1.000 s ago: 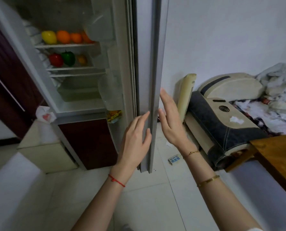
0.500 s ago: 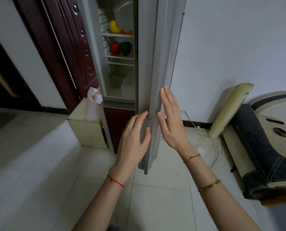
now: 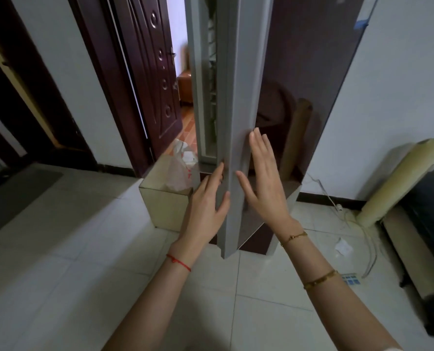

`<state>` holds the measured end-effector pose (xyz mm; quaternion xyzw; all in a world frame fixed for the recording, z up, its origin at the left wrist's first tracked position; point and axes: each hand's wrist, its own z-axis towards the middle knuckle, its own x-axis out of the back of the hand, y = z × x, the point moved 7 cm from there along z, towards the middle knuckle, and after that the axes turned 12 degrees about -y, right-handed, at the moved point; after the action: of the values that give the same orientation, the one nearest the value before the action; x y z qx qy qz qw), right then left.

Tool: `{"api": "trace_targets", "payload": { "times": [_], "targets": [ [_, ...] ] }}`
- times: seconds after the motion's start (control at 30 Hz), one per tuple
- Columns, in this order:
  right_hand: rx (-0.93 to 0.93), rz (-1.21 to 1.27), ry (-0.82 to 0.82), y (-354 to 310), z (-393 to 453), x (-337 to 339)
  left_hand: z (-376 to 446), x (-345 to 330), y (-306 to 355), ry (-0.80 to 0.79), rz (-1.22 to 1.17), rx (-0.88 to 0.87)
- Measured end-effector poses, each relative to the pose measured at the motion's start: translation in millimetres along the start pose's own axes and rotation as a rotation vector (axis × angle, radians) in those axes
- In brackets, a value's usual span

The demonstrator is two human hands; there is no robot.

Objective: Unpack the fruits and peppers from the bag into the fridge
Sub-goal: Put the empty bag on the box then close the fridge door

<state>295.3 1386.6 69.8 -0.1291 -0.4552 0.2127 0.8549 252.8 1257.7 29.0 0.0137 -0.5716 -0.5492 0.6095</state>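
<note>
Our left hand [image 3: 205, 211] lies flat against the grey edge of the fridge door [image 3: 232, 138], fingers straight and together, thumb on the edge's front face. Our right hand [image 3: 264, 181] is laid flat on the door's outer side, fingers straight and slightly spread, holding nothing. The door stands nearly edge-on to us, with only a narrow slit of the fridge [image 3: 209, 102] interior showing to its left; we cannot make out any fruits or peppers through it. The door's dark glossy front [image 3: 309, 72] reflects the room. A red string [image 3: 179, 262] circles our left wrist, and two gold bracelets [image 3: 293, 236] sit on our right forearm. Just left of the fridge, a pale box [image 3: 164, 206] on the floor [image 3: 59, 274] carries a crumpled plastic bag [image 3: 181, 168]. Behind it a dark wooden door [image 3: 155, 72] stands ajar. To the right, a rolled mat [image 3: 398, 178] leans against the wall.
</note>
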Motion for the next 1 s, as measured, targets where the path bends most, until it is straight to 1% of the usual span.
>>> {"api": "trace_targets", "payload": {
  "times": [0.13,0.23,0.33,0.53,1.0],
  "targets": [
    [-0.023,-0.049,0.014,-5.2,38.7,-34.1,24.6,24.5,-38.9,-0.087,-0.001,-0.048],
    [-0.044,-0.082,0.005,-7.6,65.7,-55.1,46.8,34.9,-72.4,-0.152,-0.007,-0.049],
    [-0.051,-0.138,-0.008,-8.4,91.5,-71.3,68.3,40.3,-103.5,-0.184,-0.053,-0.045],
    [-0.055,-0.238,-0.038,1.4,142.6,-102.2,112.0,57.4,-147.8,-0.188,-0.112,-0.021],
    [-0.098,-0.33,0.008,51.9,258.5,-170.7,234.6,75.2,-248.1,-0.228,-0.236,-0.039]
  ]
}}
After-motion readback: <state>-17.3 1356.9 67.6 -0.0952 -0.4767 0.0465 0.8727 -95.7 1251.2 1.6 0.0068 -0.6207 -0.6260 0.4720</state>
